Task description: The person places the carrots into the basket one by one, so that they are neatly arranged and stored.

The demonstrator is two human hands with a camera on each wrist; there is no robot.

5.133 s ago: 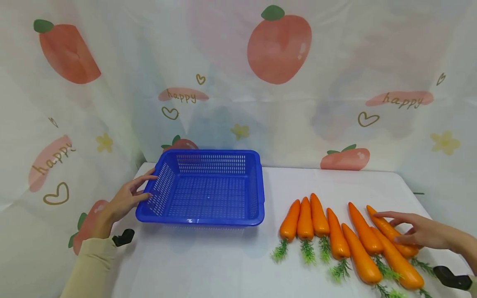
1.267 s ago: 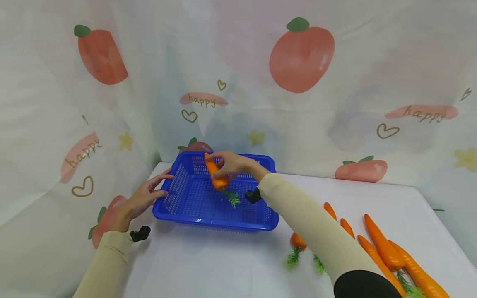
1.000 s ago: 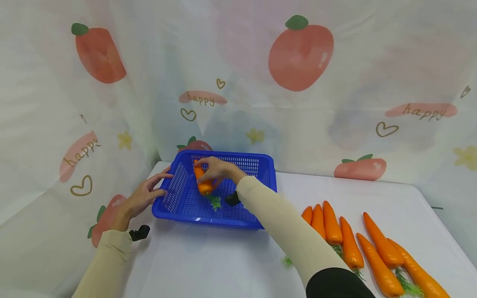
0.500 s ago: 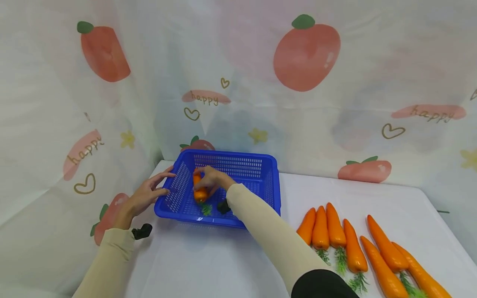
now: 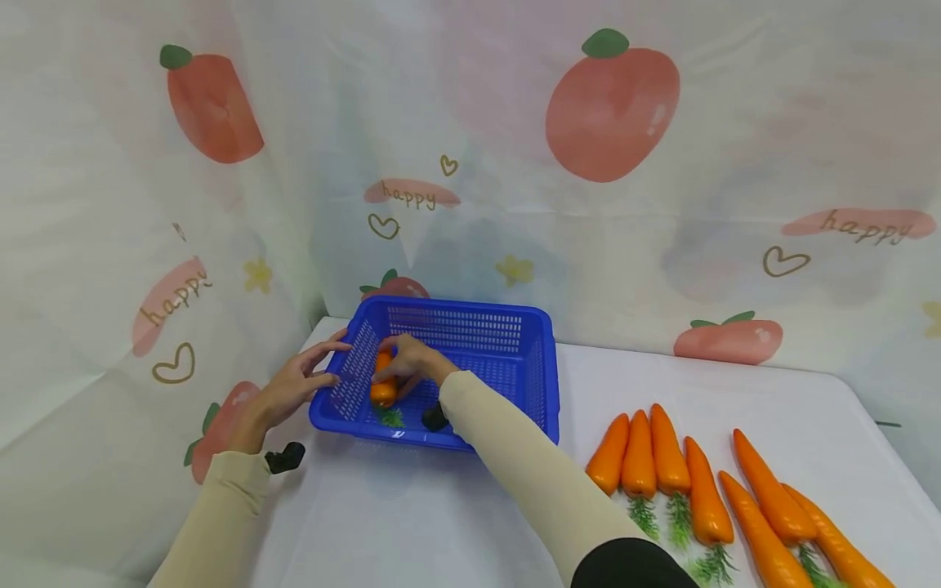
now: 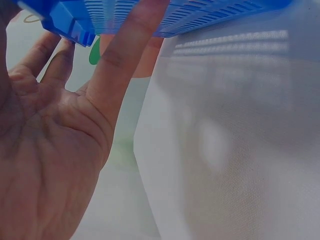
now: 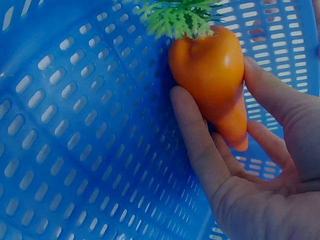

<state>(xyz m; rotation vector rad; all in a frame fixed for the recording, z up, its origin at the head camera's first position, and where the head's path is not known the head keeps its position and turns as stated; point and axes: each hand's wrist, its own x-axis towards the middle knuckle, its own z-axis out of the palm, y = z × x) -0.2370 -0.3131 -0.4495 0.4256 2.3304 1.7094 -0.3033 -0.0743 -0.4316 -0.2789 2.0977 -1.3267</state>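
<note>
A blue perforated plastic basket stands at the back left of the white table. My right hand reaches inside and pinches a carrot between thumb and fingers, near the basket's left wall. In the right wrist view the carrot shows its thick end and green feathery top, its tip pointing toward the palm. My left hand rests on the basket's left rim with fingers extended and spread. From the left wrist view, the basket is above the hand, and part of it is hidden by a finger.
Several more carrots with green tops lie side by side on the table to the right. My right sleeve crosses in front of the basket's near right corner. A printed curtain hangs behind and to the left.
My right hand has taken one carrot from the table at right, brought it left into the basket and lowered it toward the left wall. My left hand stays on the rim.
</note>
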